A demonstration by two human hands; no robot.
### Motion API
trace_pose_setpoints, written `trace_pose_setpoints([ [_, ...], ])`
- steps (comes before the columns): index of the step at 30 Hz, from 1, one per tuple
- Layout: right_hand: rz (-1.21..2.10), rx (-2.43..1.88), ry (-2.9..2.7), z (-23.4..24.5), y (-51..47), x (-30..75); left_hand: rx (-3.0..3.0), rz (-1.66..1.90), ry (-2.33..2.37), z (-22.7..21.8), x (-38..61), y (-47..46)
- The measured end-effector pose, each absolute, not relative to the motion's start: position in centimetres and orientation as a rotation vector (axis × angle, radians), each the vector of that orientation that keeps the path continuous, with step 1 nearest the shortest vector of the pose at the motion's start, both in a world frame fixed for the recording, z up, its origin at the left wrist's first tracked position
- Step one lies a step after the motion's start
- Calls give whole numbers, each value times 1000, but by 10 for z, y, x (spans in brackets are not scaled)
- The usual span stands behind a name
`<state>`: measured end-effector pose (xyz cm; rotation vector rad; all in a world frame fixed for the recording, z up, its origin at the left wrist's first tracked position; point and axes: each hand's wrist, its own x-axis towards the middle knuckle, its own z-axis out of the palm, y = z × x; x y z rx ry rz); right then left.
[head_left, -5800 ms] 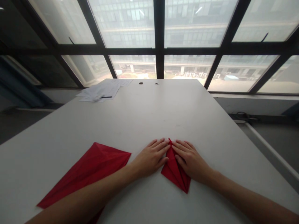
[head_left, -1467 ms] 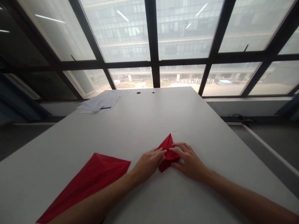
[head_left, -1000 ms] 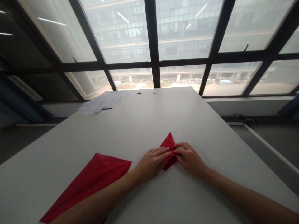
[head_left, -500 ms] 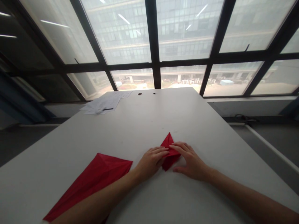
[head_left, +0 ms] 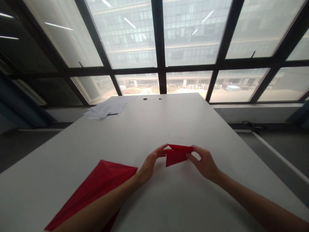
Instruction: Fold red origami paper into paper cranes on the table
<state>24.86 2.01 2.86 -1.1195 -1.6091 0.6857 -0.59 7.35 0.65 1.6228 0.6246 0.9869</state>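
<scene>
A small folded red sheet (head_left: pixel 178 154), cloth or paper I cannot tell, is held up over the white table with its folded edge on top and a gap between its layers at the left. My right hand (head_left: pixel 205 162) pinches its right end between thumb and fingers. At the left end, my left hand (head_left: pixel 152 161) has its fingers stretched out, their tips beside or touching the sheet's edge. Under my left forearm lies a larger red folded sheet (head_left: pixel 96 183), creased and pointed at its corners, partly covered by the arm.
The white table (head_left: pixel 154 125) runs toward a large window with dark frames (head_left: pixel 161 69). Loose white papers (head_left: pixel 106 108) with a dark pen-like stick (head_left: pixel 112 114) lie at the far left. Two small holes sit near the far edge.
The small red sheet has been lifted off the table and turned, its point no longer facing away. My right hand now pinches its right end; my left hand has drawn back to its left edge.
</scene>
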Motion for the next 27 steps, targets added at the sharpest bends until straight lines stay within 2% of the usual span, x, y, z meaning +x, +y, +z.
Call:
trace_pose_setpoints([
  [5, 1265, -1200, -1475, 64, 38, 263, 1442, 1271, 860, 4, 2, 83],
  [8, 1393, -1314, -1689, 59, 57, 265, 1632, 1318, 1018, 5, 4, 83],
  [10, 1199, -1480, -1885, 47, 65, 261, 1840, 1272, 1075, 5, 5, 80],
  [12, 751, -1623, -1992, 36, 65, 256, 2042, 1188, 1062, 6, 5, 77],
  [15, 262, -1550, -2064, 29, 51, 253, 2237, 1058, 988, 8, 8, 71],
  [17, 201, -1500, -2062, 26, 37, 256, 2313, 985, 933, 9, 9, 69],
  [27, 298, -1292, -2111, -3, 7, 265, 2573, 656, 776, 13, 6, 66],
])
